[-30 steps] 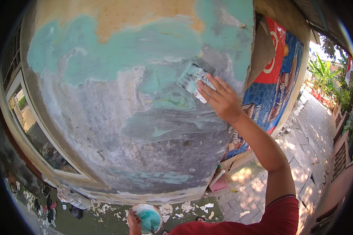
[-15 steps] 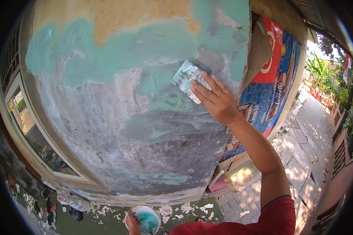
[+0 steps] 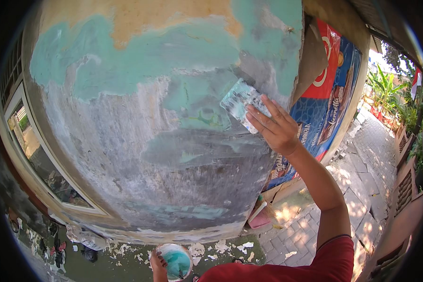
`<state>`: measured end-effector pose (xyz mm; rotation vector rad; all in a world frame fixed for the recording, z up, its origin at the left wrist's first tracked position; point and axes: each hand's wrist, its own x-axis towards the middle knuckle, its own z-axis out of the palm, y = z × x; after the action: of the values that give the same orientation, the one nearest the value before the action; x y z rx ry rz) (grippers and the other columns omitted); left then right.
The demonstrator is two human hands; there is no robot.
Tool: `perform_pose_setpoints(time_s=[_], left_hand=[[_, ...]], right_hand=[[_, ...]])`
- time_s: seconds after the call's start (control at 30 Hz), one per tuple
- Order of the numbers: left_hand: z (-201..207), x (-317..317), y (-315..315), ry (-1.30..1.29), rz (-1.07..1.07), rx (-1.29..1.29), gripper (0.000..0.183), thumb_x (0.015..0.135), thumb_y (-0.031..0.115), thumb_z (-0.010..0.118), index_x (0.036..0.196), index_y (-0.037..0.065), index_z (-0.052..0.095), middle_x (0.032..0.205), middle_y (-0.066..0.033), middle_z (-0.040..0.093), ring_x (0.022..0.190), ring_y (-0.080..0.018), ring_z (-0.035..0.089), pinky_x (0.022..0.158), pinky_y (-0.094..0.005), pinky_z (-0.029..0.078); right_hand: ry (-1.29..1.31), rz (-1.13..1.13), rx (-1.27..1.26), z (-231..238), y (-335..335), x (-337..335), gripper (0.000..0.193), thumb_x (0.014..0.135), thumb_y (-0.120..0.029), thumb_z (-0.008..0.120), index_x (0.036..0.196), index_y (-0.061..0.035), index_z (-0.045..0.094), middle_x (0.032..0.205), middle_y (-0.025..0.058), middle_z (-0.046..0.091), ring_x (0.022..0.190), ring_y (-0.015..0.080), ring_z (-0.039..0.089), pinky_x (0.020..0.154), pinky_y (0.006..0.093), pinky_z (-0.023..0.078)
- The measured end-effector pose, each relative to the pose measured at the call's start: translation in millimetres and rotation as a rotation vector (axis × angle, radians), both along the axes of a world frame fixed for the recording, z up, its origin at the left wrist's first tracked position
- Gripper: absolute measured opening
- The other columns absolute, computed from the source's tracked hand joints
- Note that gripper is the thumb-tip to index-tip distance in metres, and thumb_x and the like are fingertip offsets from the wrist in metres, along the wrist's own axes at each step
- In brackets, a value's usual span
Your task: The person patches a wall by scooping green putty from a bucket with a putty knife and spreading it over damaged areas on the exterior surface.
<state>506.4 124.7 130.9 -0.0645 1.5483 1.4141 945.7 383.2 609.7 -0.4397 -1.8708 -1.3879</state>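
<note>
Upper right of centre, the right grip (image 3: 276, 126) clasps a flat, turquoise-smeared rectangular scraper (image 3: 243, 103). Bottom centre, the left grip (image 3: 158, 261) overlaps a round white bucket (image 3: 176, 246), hold unclear. The right forearm (image 3: 317, 181) partly hides a red-and-blue printed banner (image 3: 310, 111).

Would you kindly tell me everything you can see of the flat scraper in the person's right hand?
The scraper is a thin, roughly rectangular plate, its visible face streaked with turquoise, white and dark grey, so its material is hard to tell. It is held at the patchy wall, its long sides slanting down to the right. Fingers of the right hand overlap its lower right end; whether it has a handle cannot be seen.
</note>
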Motion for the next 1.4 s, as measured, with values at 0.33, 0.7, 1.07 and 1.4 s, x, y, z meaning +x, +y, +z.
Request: perform_pose_setpoints(time_s=[0.33,0.7,1.07,1.4], left_hand=[[1.0,10.0,-6.1,0.023,0.043,-0.013,0.044,0.089,0.05,0.057,0.1,0.007,0.052,0.059,0.005,0.026,0.045,-0.01,0.025,0.043,-0.0298,0.019],[10.0,7.3,-2.5,0.024,0.014,-0.001,0.048,0.089,0.049,0.058,0.102,0.003,0.053,0.059,0.0051,0.026,0.045,-0.0091,0.026,0.043,-0.0282,0.02],[7.9,1.4,-21.3,0.073,0.04,0.022,0.046,0.087,0.051,0.058,0.097,0.007,0.052,0.06,0.0045,0.028,0.046,-0.0097,0.028,0.044,-0.0293,0.022],[-6.8,-0.3,-3.0,0.059,0.009,-0.044,0.044,0.087,0.052,0.058,0.094,0.01,0.052,0.06,0.0049,0.027,0.044,-0.0098,0.025,0.042,-0.0279,0.02]], right_hand=[[-0.113,-0.123,-0.165,-41.0,19.7,49.1,0.029,0.086,-0.01,0.055,0.111,-0.0091,0.07,0.128,0.0002,0.063,0.129,0.0289,0.051,0.103,0.0404,0.045],[0.81,0.674,-1.008,-51.9,-8.9,-40.3,0.015,0.089,-0.012,0.067,0.093,0.0019,0.062,0.077,0.0127,0.066,0.067,0.0212,0.065,0.062,0.03,0.05],[1.096,0.42,-1.016,-46.1,14.0,39.2,0.023,0.093,-0.022,0.066,0.093,0.0012,0.061,0.067,0.0048,0.064,0.056,0.007,0.058,0.047,0.0258,0.043],[0.921,0.351,-1.197,-43.0,1.4,-5.9,0.028,0.091,-0.026,0.069,0.09,0.0002,0.059,0.07,0.0098,0.064,0.054,0.0108,0.054,0.048,0.0281,0.043]])
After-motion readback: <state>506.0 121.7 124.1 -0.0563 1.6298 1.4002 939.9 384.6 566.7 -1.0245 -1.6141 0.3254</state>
